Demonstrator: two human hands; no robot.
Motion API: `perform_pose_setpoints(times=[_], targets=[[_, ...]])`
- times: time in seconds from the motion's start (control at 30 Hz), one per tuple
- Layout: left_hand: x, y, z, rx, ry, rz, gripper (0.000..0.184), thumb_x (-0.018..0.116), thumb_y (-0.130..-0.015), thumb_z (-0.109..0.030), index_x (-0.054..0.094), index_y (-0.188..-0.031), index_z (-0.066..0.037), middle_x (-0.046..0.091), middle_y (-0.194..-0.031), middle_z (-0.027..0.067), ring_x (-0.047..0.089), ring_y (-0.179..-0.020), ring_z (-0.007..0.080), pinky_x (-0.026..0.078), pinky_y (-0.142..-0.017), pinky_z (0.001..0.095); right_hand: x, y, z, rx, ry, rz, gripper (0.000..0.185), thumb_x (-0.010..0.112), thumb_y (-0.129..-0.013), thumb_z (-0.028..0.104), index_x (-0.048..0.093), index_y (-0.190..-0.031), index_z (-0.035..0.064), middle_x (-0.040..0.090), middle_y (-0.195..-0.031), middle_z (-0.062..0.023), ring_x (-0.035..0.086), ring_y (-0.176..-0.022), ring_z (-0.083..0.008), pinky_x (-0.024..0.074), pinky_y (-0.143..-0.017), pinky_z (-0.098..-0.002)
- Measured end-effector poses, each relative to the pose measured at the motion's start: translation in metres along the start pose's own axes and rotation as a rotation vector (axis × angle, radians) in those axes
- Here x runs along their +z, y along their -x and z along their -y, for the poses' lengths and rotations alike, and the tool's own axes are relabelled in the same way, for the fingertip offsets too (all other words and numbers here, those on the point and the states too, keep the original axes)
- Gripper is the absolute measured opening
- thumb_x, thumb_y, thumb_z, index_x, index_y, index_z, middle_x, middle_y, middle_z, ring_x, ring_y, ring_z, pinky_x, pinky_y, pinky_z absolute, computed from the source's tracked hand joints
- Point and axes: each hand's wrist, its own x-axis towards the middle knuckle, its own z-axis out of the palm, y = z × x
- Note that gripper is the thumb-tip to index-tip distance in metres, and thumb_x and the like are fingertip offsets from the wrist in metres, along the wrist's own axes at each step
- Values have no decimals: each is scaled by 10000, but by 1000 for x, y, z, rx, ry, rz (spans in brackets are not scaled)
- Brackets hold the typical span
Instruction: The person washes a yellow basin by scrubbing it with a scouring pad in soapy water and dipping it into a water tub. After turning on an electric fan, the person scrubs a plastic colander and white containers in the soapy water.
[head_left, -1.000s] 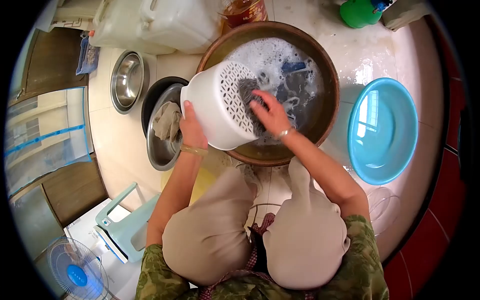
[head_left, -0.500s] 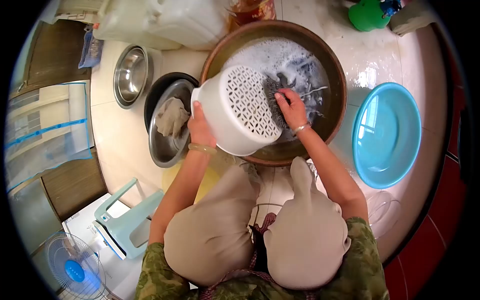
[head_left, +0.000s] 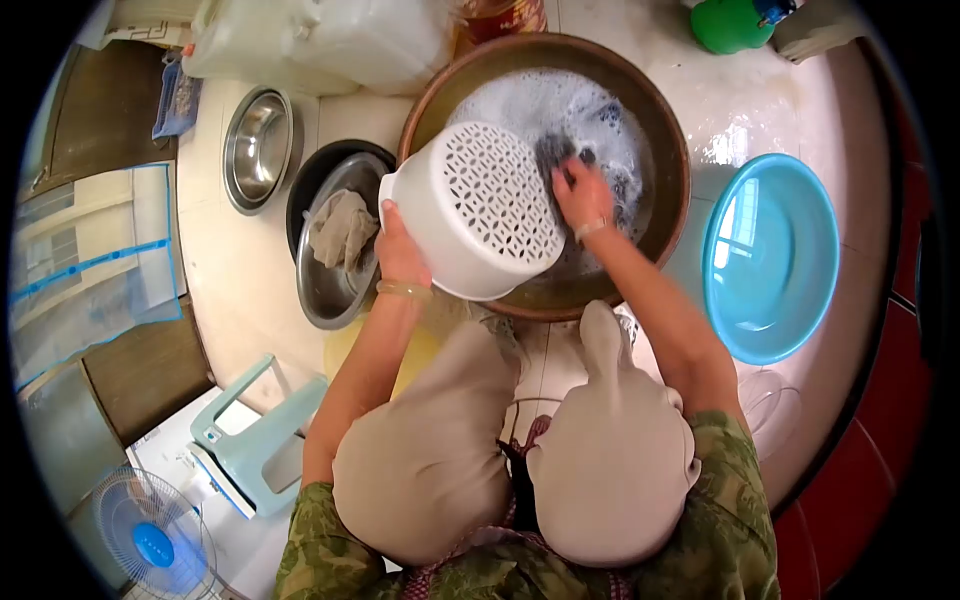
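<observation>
My left hand (head_left: 403,250) grips the rim of a white plastic colander (head_left: 500,190), which is tipped on its side with its perforated bottom turned right. It hangs partly over a large brown-rimmed basin (head_left: 684,170) of soapy water (head_left: 515,95). In my right hand (head_left: 583,193) is a dark grey, fuzzy-looking scrubber (head_left: 552,150), smeared by motion, just right of the colander's bottom. Whether it touches the colander I cannot tell. Something dark, perhaps cloth, shows in the suds under my right hand.
A steel bowl (head_left: 318,285) with a beige cloth (head_left: 342,230) sits in a black basin at left, and another steel bowl (head_left: 260,150) stands behind. To the right is a blue basin (head_left: 780,265). Plastic jugs (head_left: 375,45) stand at the back; a fan (head_left: 153,545) is lower left.
My right hand has moved slightly up and left with the scrubber, away from the lower part of the colander's bottom. My left hand and the colander stay nearly in place.
</observation>
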Motion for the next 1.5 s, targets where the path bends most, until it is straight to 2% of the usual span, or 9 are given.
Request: perform_pose_setpoints(times=[0.13,0.27,0.53,0.8,0.93,1.1,1.3,1.37,1.5], targets=[[9,1,-12,11,-40,96,553,383,-1013,-431,505,-1258,49,596,-1209,123,582,-1084,225,464,-939,340,-30,60,46,-323,-365,-33,231,728,-765,202,673,-965,100,613,-901,-145,618,-800,-315,512,-717,-370],[8,6,-1,24,-56,34,535,376,-1017,-416,496,-1271,38,595,-1209,122,584,-1081,224,467,-940,345,-27,12,92,-418,-384,101,205,681,-809,218,669,-968,88,599,-888,-154,604,-796,-344,501,-723,-381],[1,3,1,75,66,-40,512,436,-1002,-400,523,-1233,49,614,-1149,126,601,-996,214,478,-885,339,2,6,1,19,-71,93,296,636,-841,289,655,-1061,91,665,-963,-201,633,-884,-362,506,-803,-403],[20,7,-9,12,-162,5,504,435,-1001,-409,550,-1190,44,623,-1116,127,603,-963,208,483,-862,344,-30,27,106,-542,-497,107,244,667,-792,176,662,-1020,89,581,-862,-145,590,-816,-339,487,-727,-402],[7,8,3,12,-97,-37,495,422,-1009,-404,543,-1200,37,620,-1113,118,597,-970,211,485,-856,345,14,-59,65,-247,-162,-8,205,577,-826,243,662,-974,129,629,-901,-208,613,-846,-407,508,-753,-457],[2,-4,10,17,113,-25,491,416,-1012,-398,547,-1188,41,622,-1101,111,600,-959,208,486,-853,341,-8,10,-12,-10,23,81,222,626,-817,248,657,-1020,161,627,-880,-186,610,-834,-377,499,-729,-457],[6,-5,0,-35,-59,-24,526,372,-1019,-418,538,-1212,43,621,-1123,123,612,-996,228,494,-879,333,-52,70,72,-330,-444,142,229,625,-801,154,668,-1010,71,648,-955,-186,621,-880,-356,508,-796,-395],[12,3,-3,96,-143,-60,520,386,-1016,-418,565,-1160,49,634,-1049,113,609,-919,207,496,-826,328,-24,36,68,-393,-444,92,236,614,-807,154,668,-1022,74,647,-959,-191,622,-902,-362,507,-816,-387],[36,21,-14,508,-430,-44,495,452,-1002,-375,609,-863,74,615,-740,90,516,-677,165,448,-658,344,12,-7,3,-111,-53,130,273,603,-814,162,648,-1071,81,645,-940,-210,615,-890,-381,504,-796,-391]])
